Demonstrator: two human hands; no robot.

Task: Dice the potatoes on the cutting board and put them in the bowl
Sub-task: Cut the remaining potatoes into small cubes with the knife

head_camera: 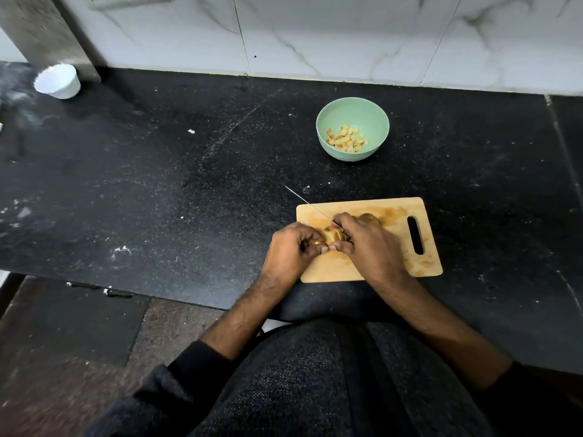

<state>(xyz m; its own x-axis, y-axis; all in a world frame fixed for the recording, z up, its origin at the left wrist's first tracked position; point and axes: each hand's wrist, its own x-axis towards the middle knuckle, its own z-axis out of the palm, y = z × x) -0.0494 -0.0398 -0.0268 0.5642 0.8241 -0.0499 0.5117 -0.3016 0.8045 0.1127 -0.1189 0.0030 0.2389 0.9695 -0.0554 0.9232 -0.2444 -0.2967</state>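
Note:
A wooden cutting board (394, 247) lies on the black counter near its front edge. On its left part sits a cut potato (332, 235), and my left hand (291, 250) grips it with curled fingers. My right hand (366, 244) holds a knife (307, 203) by the handle; the thin blade points up and left, its edge down in the potato. Another potato piece (370, 218) shows just beyond my right hand. A green bowl (366, 110) stands behind the board and holds several diced potato pieces (346, 139).
A white ribbed paper cup (58, 81) stands at the far left by a steel panel (47, 33). A marble tile wall runs behind the black counter (189, 168). White crumbs are scattered on the counter. The counter's front edge is at the lower left, floor below.

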